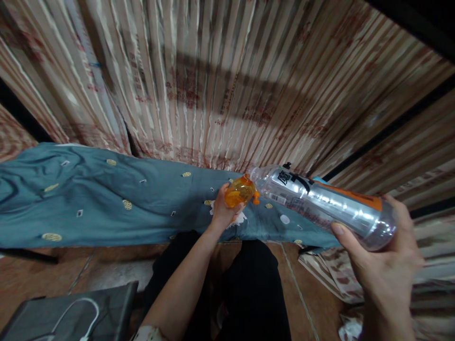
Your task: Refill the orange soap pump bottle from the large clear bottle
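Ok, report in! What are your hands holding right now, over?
Left hand grips small orange container. Right hand holds big clear bottle tipped, its mouth at the container's top. Teal bedsheet beneath; nothing between them.

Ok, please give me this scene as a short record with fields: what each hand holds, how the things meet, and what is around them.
left hand: left hand holds a small orange cup
right hand: right hand grips a clear plastic bottle, tilted, its mouth at the cup's rim
bottle label: silver with an orange band
behind: teal bedsheet, pleated curtain
lower left: dark box with a white cable
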`<act>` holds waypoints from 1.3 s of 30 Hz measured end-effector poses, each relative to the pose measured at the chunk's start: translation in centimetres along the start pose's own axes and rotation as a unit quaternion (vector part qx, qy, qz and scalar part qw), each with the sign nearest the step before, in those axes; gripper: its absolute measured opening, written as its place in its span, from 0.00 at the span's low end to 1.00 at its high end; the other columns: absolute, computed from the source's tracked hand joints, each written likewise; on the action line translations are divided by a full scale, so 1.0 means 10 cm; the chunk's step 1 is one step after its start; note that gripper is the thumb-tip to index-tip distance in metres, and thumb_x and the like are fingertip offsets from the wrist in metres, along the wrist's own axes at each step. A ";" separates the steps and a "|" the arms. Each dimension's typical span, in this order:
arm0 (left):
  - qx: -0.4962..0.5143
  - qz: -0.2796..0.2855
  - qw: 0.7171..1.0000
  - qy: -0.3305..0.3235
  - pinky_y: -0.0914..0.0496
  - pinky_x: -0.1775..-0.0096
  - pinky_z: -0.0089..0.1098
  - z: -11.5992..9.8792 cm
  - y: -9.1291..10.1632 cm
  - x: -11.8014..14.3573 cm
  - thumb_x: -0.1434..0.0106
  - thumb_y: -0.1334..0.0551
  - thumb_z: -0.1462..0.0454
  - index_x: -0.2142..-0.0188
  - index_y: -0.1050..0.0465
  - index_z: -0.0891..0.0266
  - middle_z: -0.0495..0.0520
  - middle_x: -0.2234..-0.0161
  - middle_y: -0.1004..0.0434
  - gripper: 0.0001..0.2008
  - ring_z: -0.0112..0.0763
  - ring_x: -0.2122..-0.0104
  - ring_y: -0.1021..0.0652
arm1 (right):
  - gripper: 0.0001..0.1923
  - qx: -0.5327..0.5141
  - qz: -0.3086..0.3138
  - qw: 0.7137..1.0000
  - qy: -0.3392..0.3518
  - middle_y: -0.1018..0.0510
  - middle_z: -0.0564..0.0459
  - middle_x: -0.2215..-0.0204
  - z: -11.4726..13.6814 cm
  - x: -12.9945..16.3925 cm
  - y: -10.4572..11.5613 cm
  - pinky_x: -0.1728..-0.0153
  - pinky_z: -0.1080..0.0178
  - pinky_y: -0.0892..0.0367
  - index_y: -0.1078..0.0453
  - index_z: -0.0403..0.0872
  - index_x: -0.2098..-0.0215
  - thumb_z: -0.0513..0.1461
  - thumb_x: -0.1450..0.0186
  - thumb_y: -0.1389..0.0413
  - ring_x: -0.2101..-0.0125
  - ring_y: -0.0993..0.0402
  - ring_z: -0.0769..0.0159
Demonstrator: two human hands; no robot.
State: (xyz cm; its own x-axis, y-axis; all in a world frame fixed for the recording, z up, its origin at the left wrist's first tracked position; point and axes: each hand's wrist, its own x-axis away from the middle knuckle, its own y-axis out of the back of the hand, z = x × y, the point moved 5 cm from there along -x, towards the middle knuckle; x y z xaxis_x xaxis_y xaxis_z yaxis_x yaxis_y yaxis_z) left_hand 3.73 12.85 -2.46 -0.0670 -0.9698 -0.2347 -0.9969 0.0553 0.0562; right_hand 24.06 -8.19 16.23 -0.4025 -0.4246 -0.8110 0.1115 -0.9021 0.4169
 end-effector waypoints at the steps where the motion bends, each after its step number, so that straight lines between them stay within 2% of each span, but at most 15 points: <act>1: -0.004 -0.001 1.000 -0.001 0.28 0.44 0.47 0.00 0.00 0.00 0.52 0.26 0.65 0.42 0.34 0.55 0.55 0.48 0.22 0.37 0.44 0.48 0.21 | 0.53 0.001 0.002 1.000 -0.001 0.22 0.42 0.53 0.00 0.00 0.00 0.52 0.48 0.27 0.32 0.47 0.36 0.60 0.54 0.32 0.56 0.23 0.50; 6: -0.009 0.000 1.000 -0.001 0.27 0.44 0.49 0.01 0.00 -0.01 0.52 0.26 0.65 0.42 0.34 0.56 0.57 0.48 0.23 0.38 0.46 0.48 0.21 | 0.52 0.013 0.006 1.000 0.005 0.21 0.43 0.53 0.02 -0.01 0.02 0.54 0.51 0.27 0.32 0.47 0.36 0.61 0.53 0.33 0.58 0.23 0.52; 13: -0.012 0.007 1.000 0.002 0.28 0.43 0.49 0.01 -0.01 -0.01 0.52 0.26 0.65 0.41 0.36 0.58 0.59 0.47 0.23 0.39 0.46 0.48 0.21 | 0.52 0.017 0.034 0.999 -0.012 0.23 0.41 0.50 0.07 0.00 0.02 0.50 0.47 0.29 0.36 0.45 0.33 0.64 0.46 0.37 0.55 0.25 0.49; 16: -0.005 0.006 1.000 0.007 0.27 0.44 0.48 0.02 -0.02 -0.02 0.52 0.26 0.65 0.41 0.36 0.58 0.59 0.47 0.23 0.39 0.46 0.49 0.21 | 0.52 0.015 0.033 0.999 -0.016 0.23 0.40 0.50 0.07 0.00 0.02 0.51 0.48 0.29 0.35 0.44 0.33 0.64 0.47 0.37 0.55 0.24 0.49; 19: -0.001 0.004 1.000 0.006 0.27 0.44 0.48 0.03 -0.02 -0.02 0.52 0.26 0.66 0.41 0.36 0.58 0.59 0.47 0.23 0.39 0.46 0.49 0.21 | 0.53 0.019 0.020 1.000 -0.007 0.21 0.42 0.55 0.05 -0.01 0.02 0.56 0.50 0.27 0.33 0.43 0.35 0.63 0.51 0.34 0.60 0.23 0.51; 23: -0.003 0.006 1.000 -0.001 0.28 0.44 0.47 0.03 -0.01 -0.02 0.52 0.27 0.65 0.41 0.36 0.57 0.57 0.47 0.23 0.38 0.45 0.48 0.21 | 0.52 0.026 0.007 1.000 0.005 0.21 0.45 0.58 0.01 -0.03 0.02 0.60 0.52 0.26 0.31 0.47 0.37 0.64 0.53 0.34 0.63 0.23 0.53; 31: -0.001 0.008 1.000 0.001 0.27 0.44 0.48 0.07 -0.02 -0.03 0.52 0.26 0.65 0.41 0.36 0.57 0.58 0.47 0.23 0.39 0.45 0.49 0.21 | 0.54 0.034 0.009 0.999 0.010 0.21 0.42 0.56 0.03 -0.04 0.01 0.56 0.46 0.27 0.31 0.47 0.36 0.68 0.52 0.38 0.60 0.23 0.49; 36: 0.009 0.002 1.000 -0.007 0.28 0.44 0.49 0.09 -0.03 -0.04 0.53 0.25 0.65 0.42 0.35 0.55 0.56 0.48 0.23 0.38 0.44 0.49 0.21 | 0.54 0.050 0.014 0.999 -0.007 0.20 0.43 0.58 0.01 -0.06 0.02 0.56 0.45 0.27 0.31 0.48 0.36 0.69 0.52 0.39 0.61 0.22 0.48; 39: 0.015 -0.001 1.000 -0.004 0.28 0.44 0.49 0.09 -0.02 -0.04 0.54 0.25 0.65 0.43 0.34 0.55 0.56 0.49 0.23 0.38 0.43 0.50 0.21 | 0.56 0.055 0.016 0.998 -0.023 0.21 0.42 0.55 -0.02 -0.04 0.01 0.52 0.41 0.29 0.32 0.49 0.35 0.70 0.54 0.39 0.59 0.22 0.46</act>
State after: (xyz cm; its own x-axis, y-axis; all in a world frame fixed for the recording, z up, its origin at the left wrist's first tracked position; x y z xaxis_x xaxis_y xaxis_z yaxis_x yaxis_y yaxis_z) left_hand 3.97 13.44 -3.22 -0.0654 -0.9678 -0.2430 -0.9978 0.0607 0.0267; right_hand 24.47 -8.15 16.54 -0.4418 -0.4460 -0.7784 0.0257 -0.8736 0.4859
